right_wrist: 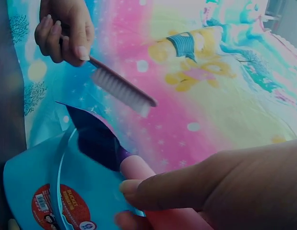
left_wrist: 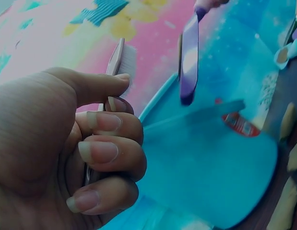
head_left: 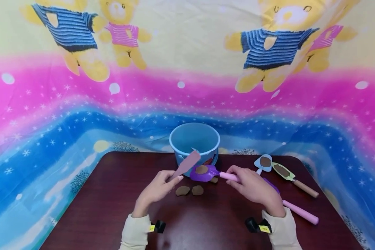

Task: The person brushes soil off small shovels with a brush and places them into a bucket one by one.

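Note:
My left hand (head_left: 156, 188) grips a pink-brown brush (head_left: 188, 163) with white bristles, its fingers curled round the handle in the left wrist view. The bristles (right_wrist: 122, 91) show in the right wrist view. My right hand (head_left: 253, 186) holds the pink handle (right_wrist: 138, 170) of a small purple shovel (head_left: 209, 175). A brown lump (head_left: 201, 169) lies on the shovel's blade. Brush and shovel are close together in front of a light blue bucket (head_left: 178, 158), which stands upright at the table's back. The bucket's bottom is not clearly visible.
Two brown lumps (head_left: 182, 191) lie before the bucket, another piece (head_left: 214, 180) beside its base. On the right are a light blue shovel (head_left: 258, 162) and a green trowel (head_left: 277, 167), both bearing brown material, and another pink-handled purple tool (head_left: 301, 212). A printed cloth (head_left: 137, 93) surrounds the dark table (head_left: 112, 208).

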`<state>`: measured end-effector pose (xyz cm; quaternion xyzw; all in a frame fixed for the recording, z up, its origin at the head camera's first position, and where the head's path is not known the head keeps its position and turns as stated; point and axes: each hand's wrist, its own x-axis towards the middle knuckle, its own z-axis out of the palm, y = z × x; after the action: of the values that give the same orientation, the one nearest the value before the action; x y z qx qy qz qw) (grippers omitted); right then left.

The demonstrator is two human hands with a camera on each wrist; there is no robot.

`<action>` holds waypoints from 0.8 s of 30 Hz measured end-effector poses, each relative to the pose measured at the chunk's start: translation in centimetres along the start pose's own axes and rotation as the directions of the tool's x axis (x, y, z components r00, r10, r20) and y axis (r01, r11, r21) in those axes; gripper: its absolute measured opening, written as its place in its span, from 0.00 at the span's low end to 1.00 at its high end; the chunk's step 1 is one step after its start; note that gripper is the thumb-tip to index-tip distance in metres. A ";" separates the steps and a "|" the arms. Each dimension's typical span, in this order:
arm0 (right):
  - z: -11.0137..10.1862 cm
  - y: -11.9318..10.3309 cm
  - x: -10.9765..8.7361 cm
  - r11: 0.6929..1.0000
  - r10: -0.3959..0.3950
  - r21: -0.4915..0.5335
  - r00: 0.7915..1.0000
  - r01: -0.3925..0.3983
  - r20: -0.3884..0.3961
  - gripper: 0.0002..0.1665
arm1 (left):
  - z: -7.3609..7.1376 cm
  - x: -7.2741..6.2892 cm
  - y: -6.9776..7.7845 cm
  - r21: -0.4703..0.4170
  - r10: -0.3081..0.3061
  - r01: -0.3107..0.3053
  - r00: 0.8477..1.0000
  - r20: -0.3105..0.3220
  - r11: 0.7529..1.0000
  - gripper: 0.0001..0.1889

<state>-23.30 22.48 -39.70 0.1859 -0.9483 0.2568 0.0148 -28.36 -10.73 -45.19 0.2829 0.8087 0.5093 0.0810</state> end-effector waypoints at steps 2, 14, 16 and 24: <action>0.1 0.0 0.0 1.000 0.000 -0.010 1.000 0.000 -0.004 0.09 | 0.8 0.3 0.3 -0.003 0.018 -0.018 1.000 0.026 1.000 0.14; -0.1 0.1 0.0 0.997 -0.005 -0.083 1.000 0.003 -0.031 0.10 | 4.3 1.8 0.8 0.119 0.004 -0.019 0.993 0.121 0.993 0.16; -0.3 0.2 -0.1 0.995 0.016 -0.097 0.999 -0.019 -0.035 0.10 | 4.4 1.8 0.5 0.176 -0.008 -0.010 0.995 0.103 0.984 0.16; -0.6 0.5 -0.3 0.993 0.049 -0.104 0.999 -0.051 -0.018 0.10 | 4.3 1.7 0.0 0.278 -0.047 0.030 0.997 0.056 0.960 0.14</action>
<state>-23.25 23.27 -39.47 0.1591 -0.9647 0.2084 0.0253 -27.93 -6.51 -46.91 0.2913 0.8743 0.3807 0.0756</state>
